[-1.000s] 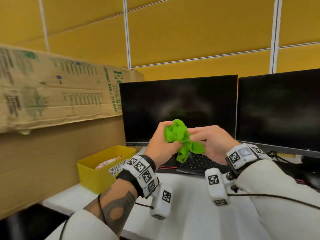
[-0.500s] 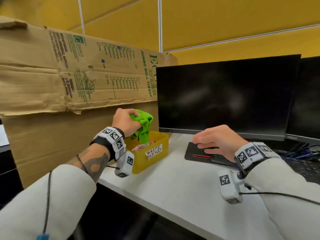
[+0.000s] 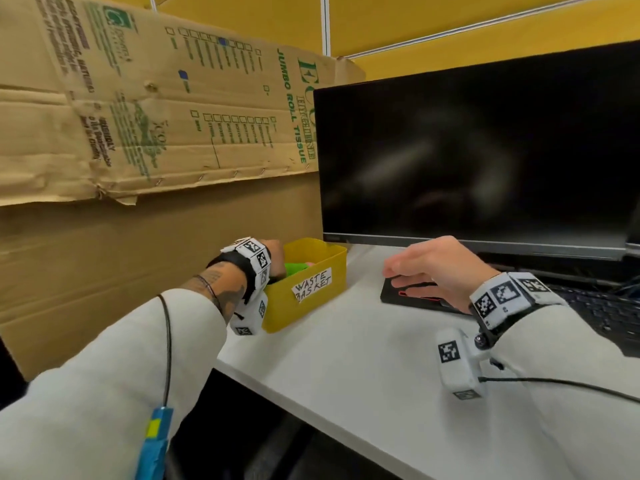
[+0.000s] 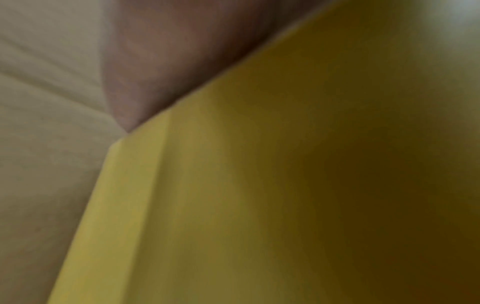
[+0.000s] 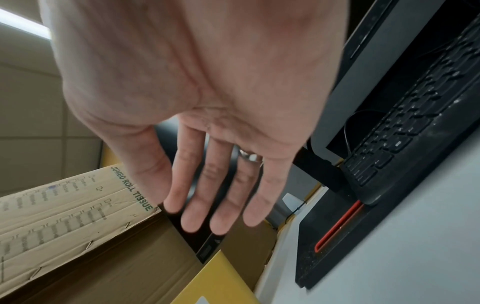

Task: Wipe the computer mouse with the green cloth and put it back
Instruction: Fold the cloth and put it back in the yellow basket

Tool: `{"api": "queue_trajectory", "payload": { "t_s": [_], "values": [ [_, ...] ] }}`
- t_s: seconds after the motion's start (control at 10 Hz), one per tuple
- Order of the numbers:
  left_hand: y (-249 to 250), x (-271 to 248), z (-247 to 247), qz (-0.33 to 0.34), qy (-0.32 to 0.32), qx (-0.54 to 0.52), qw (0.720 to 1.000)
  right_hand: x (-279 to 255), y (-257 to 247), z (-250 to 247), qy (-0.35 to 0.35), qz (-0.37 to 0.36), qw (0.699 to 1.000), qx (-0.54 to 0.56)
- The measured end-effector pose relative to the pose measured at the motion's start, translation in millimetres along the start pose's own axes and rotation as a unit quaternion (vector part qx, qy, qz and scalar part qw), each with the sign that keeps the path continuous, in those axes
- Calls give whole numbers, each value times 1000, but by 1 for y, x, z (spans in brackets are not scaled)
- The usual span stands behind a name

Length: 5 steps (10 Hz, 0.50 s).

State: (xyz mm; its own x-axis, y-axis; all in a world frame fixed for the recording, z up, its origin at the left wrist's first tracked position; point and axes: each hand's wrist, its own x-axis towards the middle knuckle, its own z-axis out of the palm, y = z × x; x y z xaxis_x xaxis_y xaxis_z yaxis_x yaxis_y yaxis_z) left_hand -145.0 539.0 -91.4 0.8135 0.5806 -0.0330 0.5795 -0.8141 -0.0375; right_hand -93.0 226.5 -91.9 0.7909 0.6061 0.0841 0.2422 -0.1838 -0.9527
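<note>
Left hand: I am reaching my left hand (image 3: 275, 259) down into the yellow bin (image 3: 313, 306) at its left end; my fingers are hidden behind the wrist band, so I cannot tell whether they are gripping or letting go.
Left wrist view: it is showing only blurred skin against the bin's yellow wall (image 4: 233, 205), nothing of my fingers.
Right hand: I am holding my right hand (image 3: 440, 268) to the right of the bin, over the flat black pad (image 3: 415, 299) with the red line; fingers (image 5: 194, 205) are straight, slightly spread, carrying nothing.
Green cloth: a strip of the green cloth (image 3: 296, 267) is showing inside the bin, just beside my left hand; whether I am touching it I cannot tell.
Mouse: I am not seeing the computer mouse in any view, so I cannot say where it is lying.
How the cloth will handle: I am judging it soft, light and limp, bunching under any pinch; taking a gathered fold is enough, and it will sag from wherever I hold it.
How the mouse will handle: I am expecting a light, hard, smooth shell, best held by its two sides.
Right of the bin: a dark monitor (image 3: 485, 150) is standing behind, a black keyboard (image 3: 606, 313) lying farther right.
Left of the bin: a cardboard sheet (image 3: 138, 116) is standing upright.
</note>
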Motion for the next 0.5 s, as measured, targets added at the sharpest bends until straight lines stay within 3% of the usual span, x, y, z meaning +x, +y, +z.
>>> {"api": "queue_trajectory", "payload": {
  "t_s": [0.1, 0.2, 0.3, 0.4, 0.5],
  "values": [
    [10, -2, 3, 22, -38, 74, 996, 1, 3, -7, 57, -49, 996, -42],
    [8, -18, -12, 25, -39, 132, 990, 0, 6, -15, 159, -122, 945, -257],
    [16, -39, -38, 33, -42, 120, 991, -18, 0, -26, 203, -137, 907, -344],
    [45, -62, -63, 42, -50, 120, 991, -47, -6, -48, 232, -125, 889, -374],
    [73, -79, -81, 82, 41, 60, 994, -74, -10, -74, 295, -93, 873, -377]
  ]
}}
